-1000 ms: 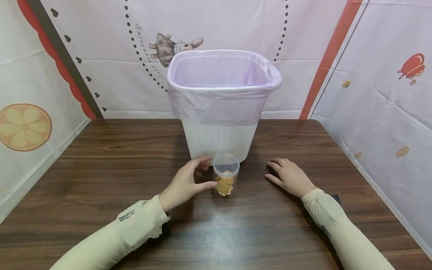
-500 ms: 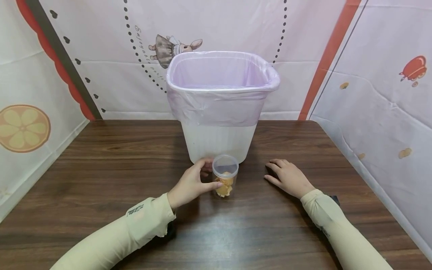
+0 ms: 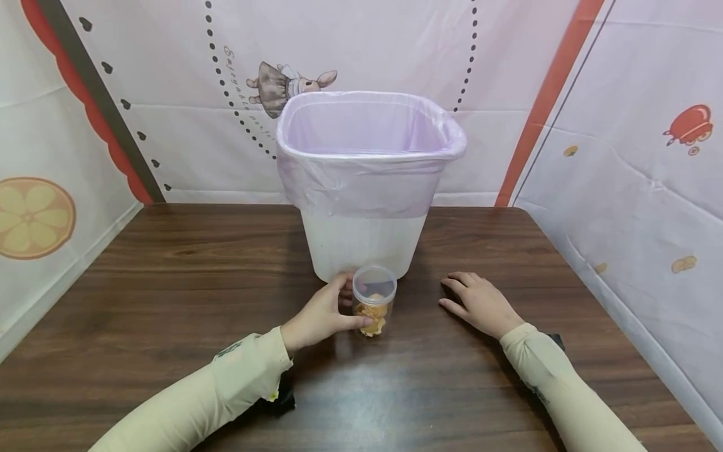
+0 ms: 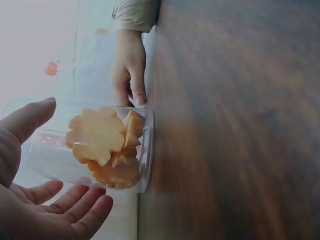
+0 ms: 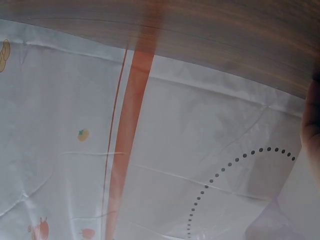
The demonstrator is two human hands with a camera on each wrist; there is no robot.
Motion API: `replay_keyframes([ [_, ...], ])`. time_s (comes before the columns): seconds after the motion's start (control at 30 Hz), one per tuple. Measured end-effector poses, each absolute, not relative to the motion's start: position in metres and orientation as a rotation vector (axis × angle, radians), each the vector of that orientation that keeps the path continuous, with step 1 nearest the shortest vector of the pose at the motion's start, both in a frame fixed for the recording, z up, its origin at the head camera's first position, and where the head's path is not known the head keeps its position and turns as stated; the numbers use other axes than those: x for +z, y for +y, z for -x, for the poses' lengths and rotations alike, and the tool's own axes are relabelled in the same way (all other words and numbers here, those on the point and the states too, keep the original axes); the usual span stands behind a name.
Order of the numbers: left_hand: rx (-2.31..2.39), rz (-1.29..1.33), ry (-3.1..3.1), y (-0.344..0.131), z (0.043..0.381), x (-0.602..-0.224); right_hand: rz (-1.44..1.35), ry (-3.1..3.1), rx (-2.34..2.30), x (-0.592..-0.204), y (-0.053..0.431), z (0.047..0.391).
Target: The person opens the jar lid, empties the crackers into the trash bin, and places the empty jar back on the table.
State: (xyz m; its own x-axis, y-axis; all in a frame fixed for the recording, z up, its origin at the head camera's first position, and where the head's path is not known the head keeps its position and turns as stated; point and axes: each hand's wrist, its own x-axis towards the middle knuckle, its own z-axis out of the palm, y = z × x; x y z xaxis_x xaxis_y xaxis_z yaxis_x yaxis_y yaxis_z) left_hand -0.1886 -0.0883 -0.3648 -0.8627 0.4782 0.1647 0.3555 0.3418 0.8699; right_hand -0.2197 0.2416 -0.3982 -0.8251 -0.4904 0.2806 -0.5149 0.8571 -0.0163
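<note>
My left hand [image 3: 321, 319] grips a clear plastic jar [image 3: 374, 285] from its left side, thumb across the front and fingers behind. The jar stands upright on the table, just in front of the bin. Several golden, scallop-edged biscuits [image 4: 97, 135] lie in its lower part, seen close up in the left wrist view. There, the thumb [image 4: 32, 117] lies along one side of the jar and the fingers along the other. Well to the right, my right hand [image 3: 480, 306] rests on the tabletop with relaxed fingers and holds nothing.
A white bin [image 3: 364, 242] with a pale purple liner [image 3: 367, 182] folded over its rim stands at the table's back middle. Printed cloth [image 3: 395, 50] hangs behind and along both sides of the brown wooden table [image 3: 186, 282].
My left hand has moved right and closed in around the jar, its thumb now over the front. The right hand stays put. The head view has tilted slightly.
</note>
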Motion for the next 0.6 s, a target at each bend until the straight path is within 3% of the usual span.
replay_keyframes([
  [0.6, 1.468, -0.748, 2.571, -0.0908, 0.1823, -0.3669, -0.769, -2.778, 0.14, -0.3975, 0.2398, 0.2188],
])
